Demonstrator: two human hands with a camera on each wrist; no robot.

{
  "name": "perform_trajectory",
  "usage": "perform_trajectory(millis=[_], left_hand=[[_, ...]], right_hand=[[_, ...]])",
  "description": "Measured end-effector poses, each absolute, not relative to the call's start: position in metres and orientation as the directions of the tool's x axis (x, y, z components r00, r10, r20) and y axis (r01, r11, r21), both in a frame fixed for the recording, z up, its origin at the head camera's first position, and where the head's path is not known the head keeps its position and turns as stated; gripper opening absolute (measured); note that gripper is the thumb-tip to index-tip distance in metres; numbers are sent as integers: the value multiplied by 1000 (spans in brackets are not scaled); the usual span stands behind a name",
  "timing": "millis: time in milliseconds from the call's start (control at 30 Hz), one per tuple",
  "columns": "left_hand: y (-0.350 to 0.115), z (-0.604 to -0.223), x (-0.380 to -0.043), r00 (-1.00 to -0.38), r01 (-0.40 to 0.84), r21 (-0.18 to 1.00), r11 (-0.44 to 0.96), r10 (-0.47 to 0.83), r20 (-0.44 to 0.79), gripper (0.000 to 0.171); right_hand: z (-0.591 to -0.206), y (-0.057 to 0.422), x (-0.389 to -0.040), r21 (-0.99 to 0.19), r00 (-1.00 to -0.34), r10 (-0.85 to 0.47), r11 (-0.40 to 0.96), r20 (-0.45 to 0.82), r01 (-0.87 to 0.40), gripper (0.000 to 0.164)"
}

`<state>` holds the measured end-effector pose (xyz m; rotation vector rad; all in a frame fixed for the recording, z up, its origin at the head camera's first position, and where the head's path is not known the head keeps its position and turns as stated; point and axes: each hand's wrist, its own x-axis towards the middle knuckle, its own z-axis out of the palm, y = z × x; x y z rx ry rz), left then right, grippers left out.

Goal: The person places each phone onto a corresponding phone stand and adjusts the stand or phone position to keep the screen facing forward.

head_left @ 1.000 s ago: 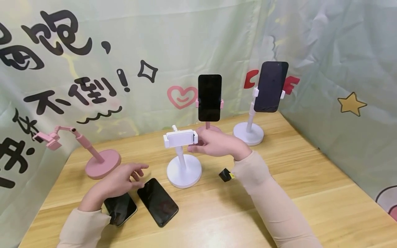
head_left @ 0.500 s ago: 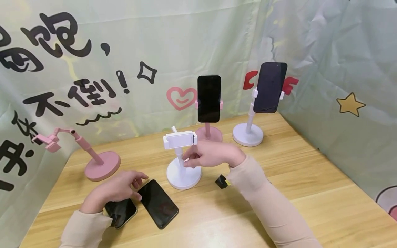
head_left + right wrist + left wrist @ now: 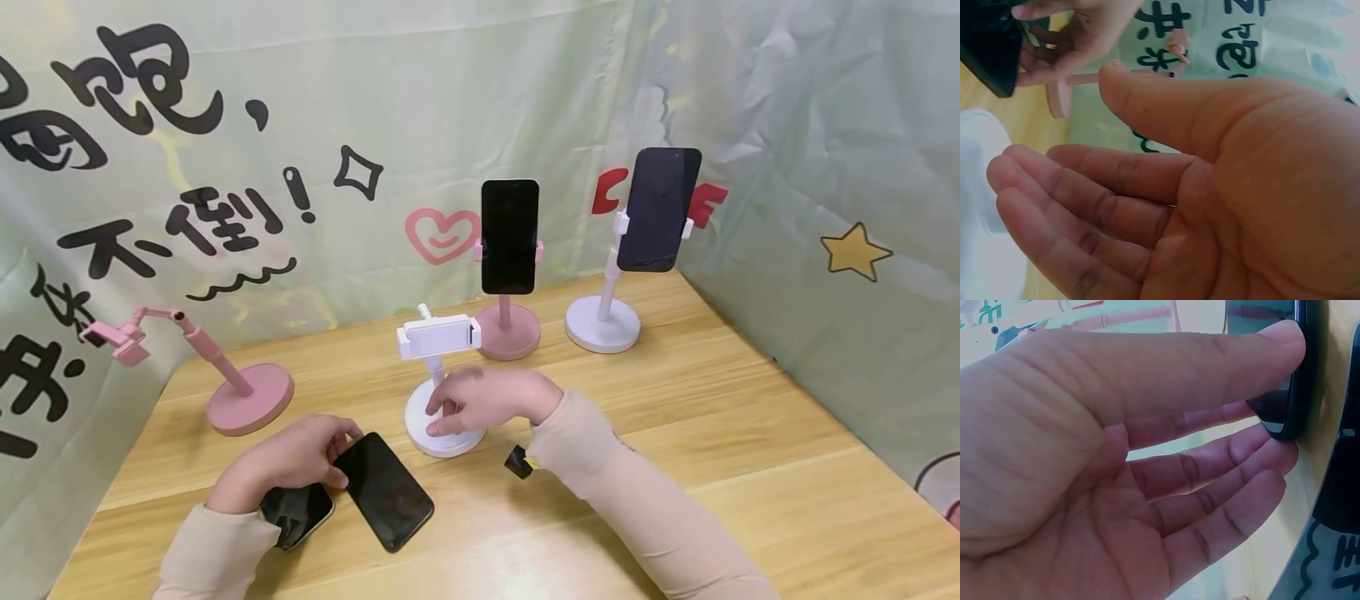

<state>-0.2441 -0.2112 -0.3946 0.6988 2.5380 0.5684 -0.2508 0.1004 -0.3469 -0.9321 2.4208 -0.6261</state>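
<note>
A black smartphone (image 3: 384, 492) lies on the table with its screen up. My left hand (image 3: 300, 454) holds it by its far left end, thumb at one side and fingers at the other; the left wrist view shows the thumb across the edge of the phone (image 3: 1282, 415). Beneath the left wrist is a second smartphone (image 3: 297, 512), partly hidden by the hand and sleeve. My right hand (image 3: 495, 398) hovers over the round base of a white phone stand (image 3: 438, 337), fingers loosely bent, and nothing is in its palm in the right wrist view.
A pink phone stand (image 3: 251, 398) with a folded arm stands at the left. Behind are another pink stand (image 3: 508, 332) and a white stand (image 3: 602, 323), each bearing an upright phone. A small black object (image 3: 517, 462) shows by the right cuff. Printed cloth walls border the table.
My right hand has come down from beside the white stand's holder toward its base, nearer to me. My left hand has lowered and closed onto the end of the smartphone.
</note>
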Motion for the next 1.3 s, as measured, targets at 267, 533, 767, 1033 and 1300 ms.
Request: perform_trajectory(millis=[267, 533, 767, 1033, 1300], left_hand=[[-206, -393, -243, -740, 422, 510, 749, 610, -282, 48], [-197, -393, -239, -708, 463, 519, 718, 652, -271, 49], [-191, -392, -234, -700, 471, 520, 713, 661, -272, 49], [-187, -395, -233, -690, 472, 537, 699, 672, -269, 47], [-186, -392, -232, -688, 452, 536, 713, 662, -299, 50]], right_hand=[[-360, 80, -244, -463, -646, -706, 694, -290, -551, 38], [-365, 62, -226, -414, -691, -672, 727, -266, -548, 29], [-365, 55, -217, -380, -668, -695, 712, -266, -590, 29], [-373, 47, -209, -340, -656, -686, 727, -314, -597, 37], [-385, 36, -200, -219, -712, -639, 769, -291, -601, 43]])
